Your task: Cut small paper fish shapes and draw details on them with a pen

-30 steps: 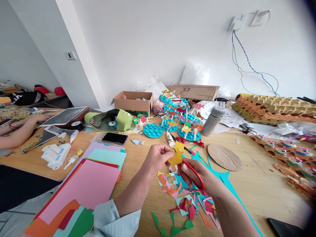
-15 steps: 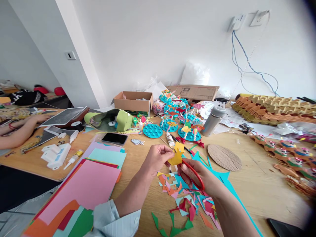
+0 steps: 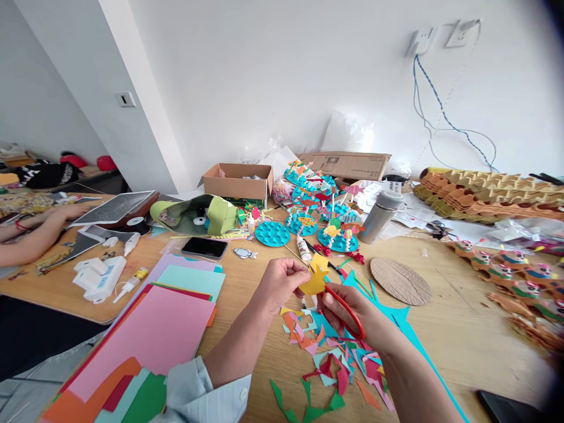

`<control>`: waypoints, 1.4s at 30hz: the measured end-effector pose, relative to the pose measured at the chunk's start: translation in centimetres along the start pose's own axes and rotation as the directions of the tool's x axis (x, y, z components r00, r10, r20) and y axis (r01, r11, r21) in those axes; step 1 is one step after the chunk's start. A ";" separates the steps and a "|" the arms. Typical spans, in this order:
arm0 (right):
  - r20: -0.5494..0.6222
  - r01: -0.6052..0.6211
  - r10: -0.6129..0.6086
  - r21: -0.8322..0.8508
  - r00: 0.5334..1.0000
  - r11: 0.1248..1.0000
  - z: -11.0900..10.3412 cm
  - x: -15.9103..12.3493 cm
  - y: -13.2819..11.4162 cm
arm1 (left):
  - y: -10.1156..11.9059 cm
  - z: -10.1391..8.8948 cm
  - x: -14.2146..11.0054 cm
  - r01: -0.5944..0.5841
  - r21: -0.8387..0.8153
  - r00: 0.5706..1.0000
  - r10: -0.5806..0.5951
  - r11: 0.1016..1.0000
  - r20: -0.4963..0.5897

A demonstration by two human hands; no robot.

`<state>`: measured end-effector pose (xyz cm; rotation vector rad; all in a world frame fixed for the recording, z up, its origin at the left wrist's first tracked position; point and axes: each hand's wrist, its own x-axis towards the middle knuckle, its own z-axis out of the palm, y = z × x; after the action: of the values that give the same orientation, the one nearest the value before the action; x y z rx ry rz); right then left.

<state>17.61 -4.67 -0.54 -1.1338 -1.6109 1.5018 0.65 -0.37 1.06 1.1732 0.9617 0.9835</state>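
Note:
My left hand [image 3: 287, 283] pinches the left edge of a small yellow paper cutout [image 3: 314, 284] with pointed bits along its top. In my right hand [image 3: 350, 306] are red-handled scissors [image 3: 355, 322], their blades up against the right side of the yellow paper; how far the blades are apart I cannot tell. Below both hands lie colourful paper scraps [image 3: 331, 356], partly over a large turquoise paper sheet [image 3: 402, 320]. Just beyond the cutout stands a small white glue bottle [image 3: 304, 248].
A stack of coloured paper [image 3: 176, 329] lies at left, with a phone [image 3: 205, 247] behind it. Turquoise discs [image 3: 272, 233] with paper fish, a steel flask [image 3: 381, 216] and a cardboard oval [image 3: 400, 281] stand farther back. Another person's arms [image 3: 42, 226] rest at far left.
Almost nothing differs. Both hands, the scissors and the yellow paper are nearly where they were.

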 end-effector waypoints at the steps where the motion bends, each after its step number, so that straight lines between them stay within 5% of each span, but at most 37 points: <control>1: 0.001 0.001 -0.001 0.006 1.000 1.000 0.0 0.0 0.0 | 0.0 0.0 0.0 0.001 -0.002 1.000 -0.001 1.000 0.000; 21: 0.006 0.033 -0.033 0.022 0.999 0.999 -0.1 -0.1 0.1 | -0.2 -0.2 0.1 0.072 -0.115 0.992 -0.059 0.991 0.110; 36: -0.007 0.006 -0.006 0.019 1.000 1.000 -0.2 0.1 0.6 | -0.5 -0.7 0.6 0.072 -0.256 0.995 -0.051 0.964 0.086; 42: -0.024 0.005 -0.005 0.006 1.000 1.000 -0.2 0.1 0.4 | -1.0 -0.3 0.5 0.142 -0.295 0.981 -0.095 0.945 0.168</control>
<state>17.79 -4.55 -0.89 -1.1391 -1.5914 1.4837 0.61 0.09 -0.02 0.9046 0.7191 0.8954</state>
